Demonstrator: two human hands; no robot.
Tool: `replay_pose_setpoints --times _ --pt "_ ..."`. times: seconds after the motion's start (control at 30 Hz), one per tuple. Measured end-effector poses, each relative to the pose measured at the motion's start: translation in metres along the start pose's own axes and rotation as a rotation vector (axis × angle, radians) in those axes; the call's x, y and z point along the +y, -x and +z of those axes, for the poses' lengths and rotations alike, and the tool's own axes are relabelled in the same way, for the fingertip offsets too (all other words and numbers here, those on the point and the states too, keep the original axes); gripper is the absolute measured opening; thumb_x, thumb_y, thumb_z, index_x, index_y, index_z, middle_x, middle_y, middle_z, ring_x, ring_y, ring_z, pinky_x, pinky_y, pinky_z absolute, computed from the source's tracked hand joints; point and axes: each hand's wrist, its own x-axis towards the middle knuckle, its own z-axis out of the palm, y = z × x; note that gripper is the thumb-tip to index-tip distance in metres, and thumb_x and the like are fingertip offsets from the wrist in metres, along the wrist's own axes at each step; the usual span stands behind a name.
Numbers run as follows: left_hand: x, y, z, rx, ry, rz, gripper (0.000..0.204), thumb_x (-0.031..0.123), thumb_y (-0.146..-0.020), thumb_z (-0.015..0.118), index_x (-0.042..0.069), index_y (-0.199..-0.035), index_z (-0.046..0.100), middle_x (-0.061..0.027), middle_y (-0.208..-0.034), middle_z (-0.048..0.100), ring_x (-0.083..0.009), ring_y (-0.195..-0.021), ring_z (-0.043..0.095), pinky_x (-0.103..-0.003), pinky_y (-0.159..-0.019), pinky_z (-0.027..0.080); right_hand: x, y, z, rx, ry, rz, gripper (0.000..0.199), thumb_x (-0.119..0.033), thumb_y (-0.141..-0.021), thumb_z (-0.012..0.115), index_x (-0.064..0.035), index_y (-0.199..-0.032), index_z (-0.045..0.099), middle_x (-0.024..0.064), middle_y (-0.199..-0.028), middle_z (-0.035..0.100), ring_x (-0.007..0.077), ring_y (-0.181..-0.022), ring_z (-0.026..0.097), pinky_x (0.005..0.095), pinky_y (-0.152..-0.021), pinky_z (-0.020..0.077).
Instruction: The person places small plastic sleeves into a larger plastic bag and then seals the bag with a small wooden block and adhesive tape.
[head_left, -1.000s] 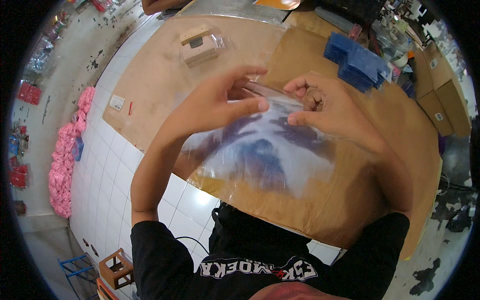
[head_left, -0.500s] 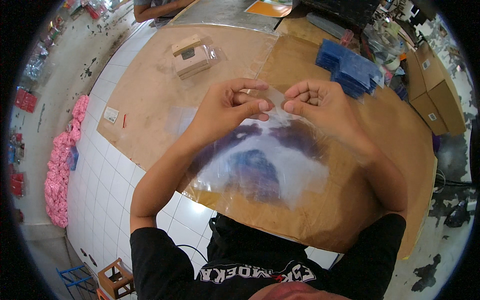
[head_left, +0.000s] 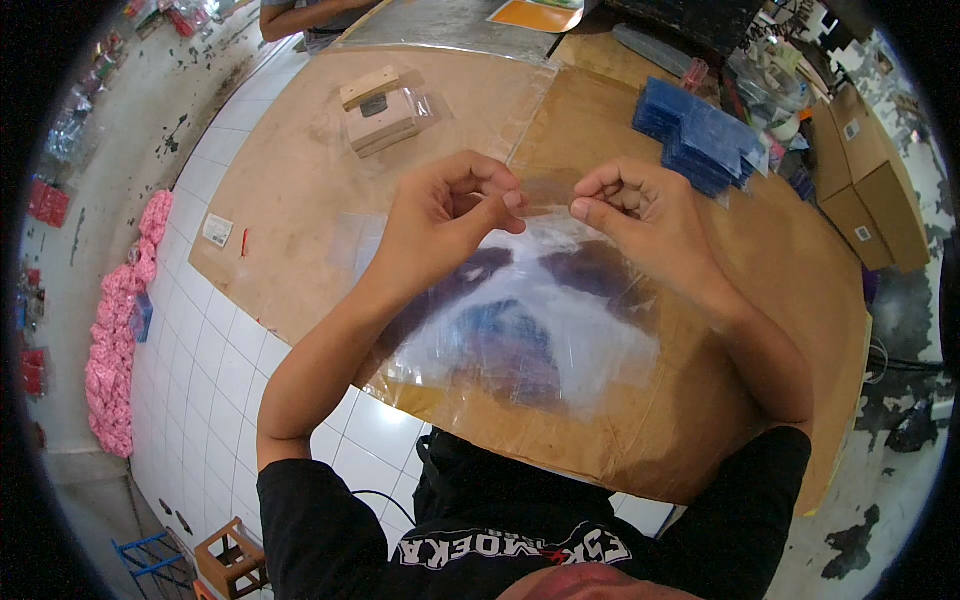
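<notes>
Bag: clear plastic bag (head_left: 545,320) with a dark blue flat item inside, held up in front of the person above the near edge of the worktop (head_left: 300,190); its top edge is stretched between the two hands.
Left hand: left hand (head_left: 445,215) pinches the bag's top edge at the left, thumb against forefinger, other fingers curled.
Right hand: right hand (head_left: 640,210) pinches the same top edge at the right, grip closed on the plastic.
Mouth of bag: the strip between the fingertips looks flat and pulled taut; whether it is sealed cannot be told.
Progress: judged from this view, the item already sits inside the bag, so filling appears done; closing or smoothing the top seems to be the step in hand, and the bag has not yet been set down.
Stack: blue flat packets (head_left: 700,135) piled near the far right edge of the worktop, well apart from the hands.
Block: small wooden block (head_left: 380,110) with clear plastic beside it, toward the far left corner.
Boxes: cardboard boxes (head_left: 865,175) just past the right edge.
Floor: white tiles with pink bundles (head_left: 115,330) along the left.
Other person: an arm (head_left: 300,15) at the far edge.
</notes>
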Motion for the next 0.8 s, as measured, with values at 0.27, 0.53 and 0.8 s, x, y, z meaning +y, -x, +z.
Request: replay_pose_setpoints --times 0.27,0.53,0.8 --pt "-0.001 0.003 0.002 -0.04 0.039 0.036 0.008 0.002 -0.087 0.061 -0.003 -0.094 0.06 -0.0111 -0.095 0.064 -0.0172 -0.084 0.064 -0.031 -0.074 0.056 -0.006 0.001 0.001 -0.012 -0.102 0.099 0.007 -0.003 -0.083 0.066 0.0028 -0.087 0.064 0.0028 -0.074 0.063 0.0072 -0.062 0.059 0.021 -0.051 0.0464" --pt "0.001 0.006 0.008 -0.073 -0.17 0.074 0.012 0.002 -0.085 0.063 -0.004 -0.095 0.065 -0.0096 -0.094 0.067 -0.0112 -0.081 0.064 -0.025 -0.071 0.053 -0.009 0.003 0.001 -0.041 -0.187 0.117 0.008 -0.004 -0.085 0.065 0.0021 -0.09 0.063 0.0029 -0.077 0.063 0.0065 -0.064 0.059 0.0199 -0.052 0.0482" --pt "0.0 0.01 -0.003 -0.016 -0.155 -0.146 0.015 0.008 -0.086 0.066 -0.002 -0.097 0.068 -0.0092 -0.089 0.068 -0.0134 -0.081 0.064 -0.025 -0.073 0.052 -0.051 0.013 -0.015 -0.088 0.506 -0.616 0.016 -0.006 -0.083 0.068 0.0 -0.096 0.061 0.0049 -0.093 0.062 0.0136 -0.075 0.062 0.0259 -0.072 0.05"
